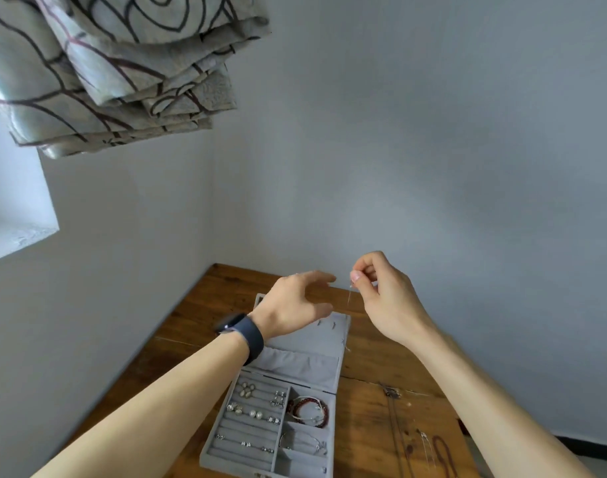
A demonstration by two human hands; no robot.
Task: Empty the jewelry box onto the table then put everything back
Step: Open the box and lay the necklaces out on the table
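A grey velvet jewelry box (226,446) lies open on the wooden table (205,312), its lid (305,363) propped up at the back. Earrings sit in the ring rolls on the left, and red and white bracelets (309,410) fill a right compartment. My right hand (381,291) is raised above the lid and pinches the top of a thin silver chain (349,294) that hangs down toward the lid's right edge. My left hand (295,305), with a dark watch on its wrist, hovers beside the chain with fingers spread, holding nothing.
Several necklaces and a reddish cord (443,453) lie on the table to the right of the box. The table stands in a corner between two pale walls. A patterned curtain (105,70) hangs at the upper left by a window.
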